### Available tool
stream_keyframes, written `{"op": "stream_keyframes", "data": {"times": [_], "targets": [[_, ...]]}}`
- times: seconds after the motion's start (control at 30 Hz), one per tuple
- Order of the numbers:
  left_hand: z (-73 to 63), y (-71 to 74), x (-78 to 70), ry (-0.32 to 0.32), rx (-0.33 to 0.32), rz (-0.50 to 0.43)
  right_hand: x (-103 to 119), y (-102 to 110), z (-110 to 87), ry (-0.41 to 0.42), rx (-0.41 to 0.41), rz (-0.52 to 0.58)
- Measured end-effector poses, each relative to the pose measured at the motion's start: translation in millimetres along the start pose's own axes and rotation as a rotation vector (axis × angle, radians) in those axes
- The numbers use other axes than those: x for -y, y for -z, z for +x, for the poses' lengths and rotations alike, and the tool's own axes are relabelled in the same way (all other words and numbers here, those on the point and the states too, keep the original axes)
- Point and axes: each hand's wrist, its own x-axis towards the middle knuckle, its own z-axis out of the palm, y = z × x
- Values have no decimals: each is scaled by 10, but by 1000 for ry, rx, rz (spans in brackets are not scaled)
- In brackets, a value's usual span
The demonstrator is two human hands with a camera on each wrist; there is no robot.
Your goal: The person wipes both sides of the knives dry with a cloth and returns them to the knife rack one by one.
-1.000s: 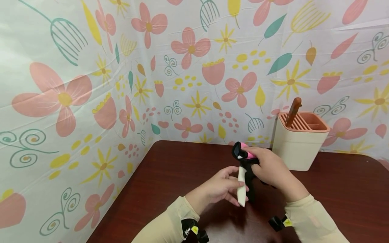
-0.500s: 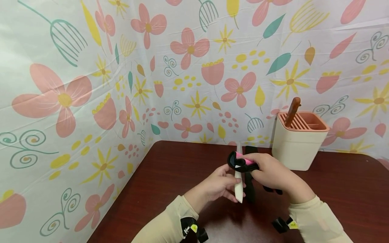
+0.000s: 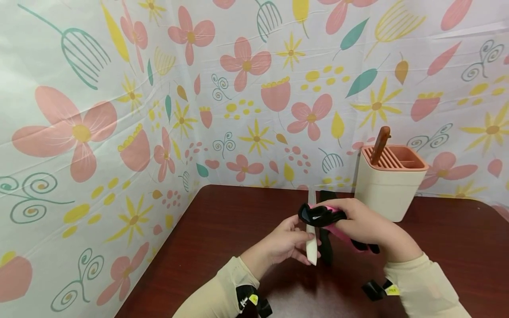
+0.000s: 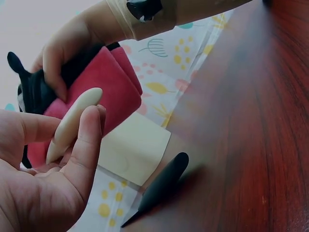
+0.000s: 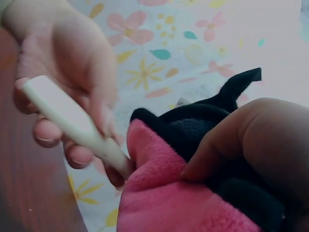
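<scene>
My left hand (image 3: pixel 288 242) grips the white handle (image 3: pixel 312 247) of a knife, held over the table with its pale blade (image 3: pixel 312 194) pointing away from me. In my right hand (image 3: pixel 363 221) is a pink and black cloth (image 3: pixel 321 215), bunched over the blade near the handle. The right wrist view shows the pink plush side (image 5: pixel 159 193) right against the handle's end, hiding part of the blade. Beside the white knife, a black-handled knife (image 3: pixel 326 249) lies on the table, its middle covered by the cloth; its handle (image 4: pixel 166 179) shows plainly in the left wrist view.
A cream knife block (image 3: pixel 385 194) with an orange slotted top stands at the back right. One brown-handled knife (image 3: pixel 380 145) sticks up from its slots. A flower-patterned curtain (image 3: pixel 254 110) rises behind and to the left of the dark red table (image 3: pixel 222 221).
My right hand has drawn the cloth back toward the handle, uncovering the blade's far end, and turned slightly; the cloth now hangs out to the right. The white knife has shifted slightly left.
</scene>
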Motion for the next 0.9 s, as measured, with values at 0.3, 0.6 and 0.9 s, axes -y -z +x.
{"op": "stream_keyframes", "data": {"times": [0.3, 0.6, 0.9], "targets": [[-17, -96, 11, 54, -5, 14, -118, 109, -13, -147, -253, -81], [-35, -160, 37, 70, 25, 10, -286, -130, 106, -125, -354, -208], [-34, -136, 29, 57, 79, 14, -297, -240, 136, -158, -233, -226]]}}
